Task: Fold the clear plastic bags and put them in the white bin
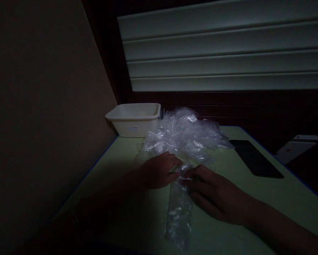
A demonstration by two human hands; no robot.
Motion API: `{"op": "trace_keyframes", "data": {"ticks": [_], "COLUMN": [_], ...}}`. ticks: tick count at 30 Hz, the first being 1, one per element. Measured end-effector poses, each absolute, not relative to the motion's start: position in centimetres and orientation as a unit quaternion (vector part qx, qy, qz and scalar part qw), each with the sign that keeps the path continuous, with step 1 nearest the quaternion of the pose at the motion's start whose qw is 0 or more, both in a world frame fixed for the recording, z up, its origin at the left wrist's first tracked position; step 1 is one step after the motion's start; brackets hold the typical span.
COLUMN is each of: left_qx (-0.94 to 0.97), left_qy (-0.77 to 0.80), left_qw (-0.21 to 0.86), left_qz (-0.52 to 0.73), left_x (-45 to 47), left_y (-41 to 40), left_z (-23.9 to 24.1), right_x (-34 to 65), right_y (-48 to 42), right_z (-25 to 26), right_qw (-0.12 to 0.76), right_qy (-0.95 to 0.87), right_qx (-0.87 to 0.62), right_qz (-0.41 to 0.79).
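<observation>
The scene is dim. A clear plastic bag [179, 209] lies lengthwise on the pale green table [254, 198] in front of me. My left hand [157, 171] rests on the bag's upper left end, fingers curled and pinching the plastic. My right hand [214, 193] lies on the upper right end, fingertips pressed on the same bag. Just behind both hands sits a heap of crumpled clear plastic bags [182, 134].
A white plastic tub [134, 118] stands at the table's far left corner by the wall. A dark phone [256, 157] lies flat on the right. Pale boxes [294, 148] sit beyond the right edge. Window blinds [222, 46] hang behind.
</observation>
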State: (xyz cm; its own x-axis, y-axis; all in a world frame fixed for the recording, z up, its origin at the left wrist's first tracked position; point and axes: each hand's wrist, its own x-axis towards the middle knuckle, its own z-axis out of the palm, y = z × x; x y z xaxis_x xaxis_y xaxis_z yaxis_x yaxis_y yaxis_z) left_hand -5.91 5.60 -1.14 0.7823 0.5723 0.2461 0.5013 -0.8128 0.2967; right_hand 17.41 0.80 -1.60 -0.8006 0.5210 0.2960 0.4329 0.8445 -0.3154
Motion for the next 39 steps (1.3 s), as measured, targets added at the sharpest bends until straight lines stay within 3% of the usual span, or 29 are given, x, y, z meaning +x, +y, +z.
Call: {"op": "trace_keyframes", "data": {"ticks": [10,18,23,26,35,39], "left_qx": [0.941,0.909,0.883,0.875,0.86,0.848], "left_qy": [0.28,0.325,0.36,0.369,0.376,0.378], "left_qw": [0.098,0.162,0.217,0.236,0.261,0.275], "left_qz": [0.162,0.205,0.209,0.205,0.225,0.252], "left_x": [-5.5,-5.6,-5.4,-5.3,-5.1,-4.8], "left_y": [5.5,5.4,5.2,5.2,5.3,5.1], "left_z": [-1.5,-2.2,-2.2,-2.2,-3.0,-3.0], "right_x": [17.4,17.4,17.6,17.7,16.9,16.9], "right_y": [0.7,0.0,1.0,1.6,2.0,1.9], "right_z": [-1.9,-0.5,-0.9,-1.4,-1.8,-1.7], "right_qw": [0.178,0.176,0.248,0.246,0.212,0.246], "right_qy": [-0.947,-0.953,-0.873,-0.81,-0.831,-0.825], "right_qx": [-0.253,-0.217,-0.389,-0.505,-0.493,-0.483], "right_qz": [0.087,0.119,0.16,0.169,0.147,0.16]}}
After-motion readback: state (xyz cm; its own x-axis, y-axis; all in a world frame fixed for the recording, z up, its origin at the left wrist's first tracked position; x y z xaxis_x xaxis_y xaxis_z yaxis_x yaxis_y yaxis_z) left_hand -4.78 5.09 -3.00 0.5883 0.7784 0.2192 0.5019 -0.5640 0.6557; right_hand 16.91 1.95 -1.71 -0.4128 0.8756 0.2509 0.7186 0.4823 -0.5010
